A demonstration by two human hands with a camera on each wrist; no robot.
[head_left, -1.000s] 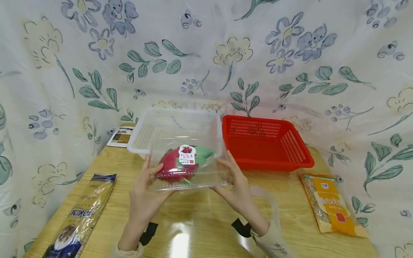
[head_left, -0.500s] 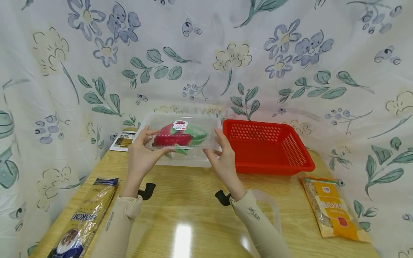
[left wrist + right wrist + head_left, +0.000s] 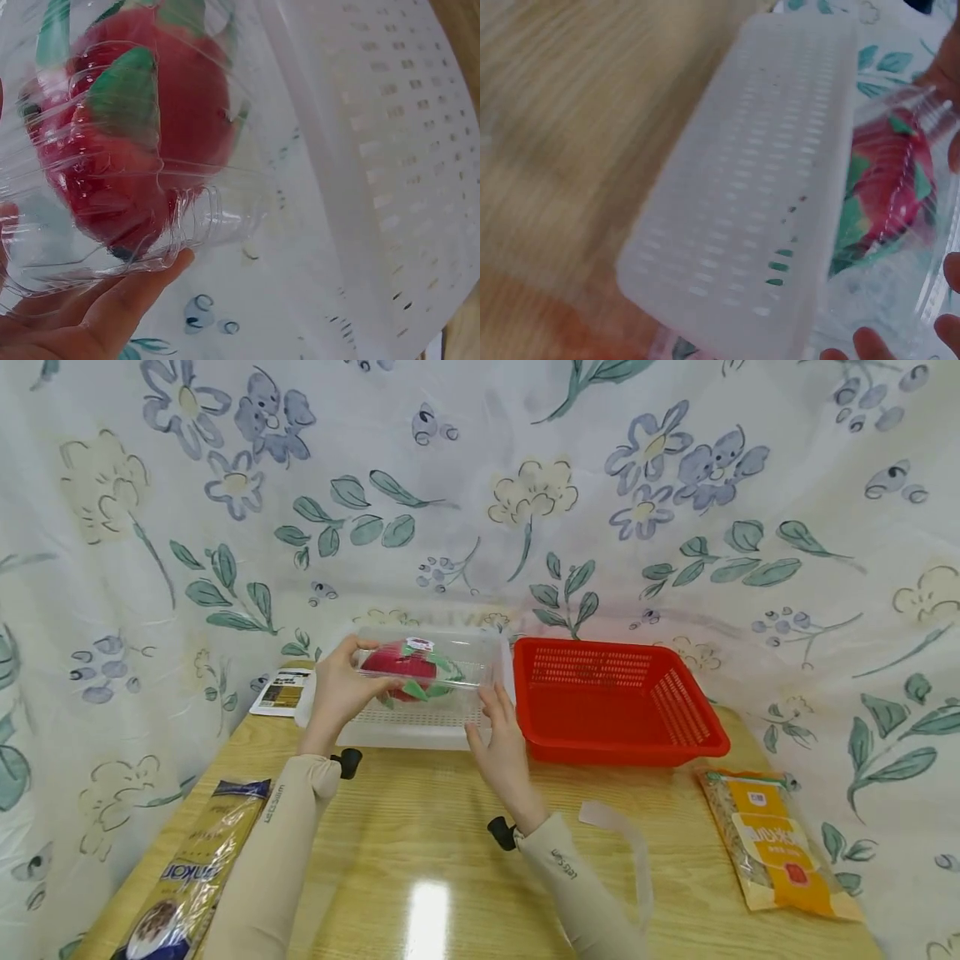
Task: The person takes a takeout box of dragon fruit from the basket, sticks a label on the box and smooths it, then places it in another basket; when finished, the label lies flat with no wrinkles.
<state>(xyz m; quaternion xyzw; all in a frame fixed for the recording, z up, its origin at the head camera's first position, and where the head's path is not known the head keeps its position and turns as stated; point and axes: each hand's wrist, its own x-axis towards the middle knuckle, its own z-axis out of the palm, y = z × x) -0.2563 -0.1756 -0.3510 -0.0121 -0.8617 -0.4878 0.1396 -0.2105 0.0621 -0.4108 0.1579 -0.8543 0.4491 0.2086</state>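
A clear plastic clamshell box [image 3: 468, 675] holds a red and green dragon fruit [image 3: 399, 665], with a white label on the lid. It is over and partly within the white perforated basket [image 3: 420, 740]. My left hand [image 3: 336, 687] grips the box's left end, thumb at the front and fingers over the far side. At the right end, my right hand [image 3: 504, 760] has its fingers spread loosely, fingertips right at the box's corner. In the right wrist view, the fingertips [image 3: 874, 343] stand apart beside the box. The left wrist view shows the dragon fruit [image 3: 135, 135] through the plastic.
To the right of the white basket is a red basket [image 3: 615, 752]. A gold noodle-like packet [image 3: 198, 868] lies at left, an orange-and-clear food bag [image 3: 780, 843] at right. Behind the white basket's left side lies a flat white package [image 3: 281, 692]. A floral curtain [image 3: 480, 485] hangs behind.
The box has moved away from me and down into the white basket's area. The right hand has loosened from the box's right end and drawn slightly back; the left hand still holds on.
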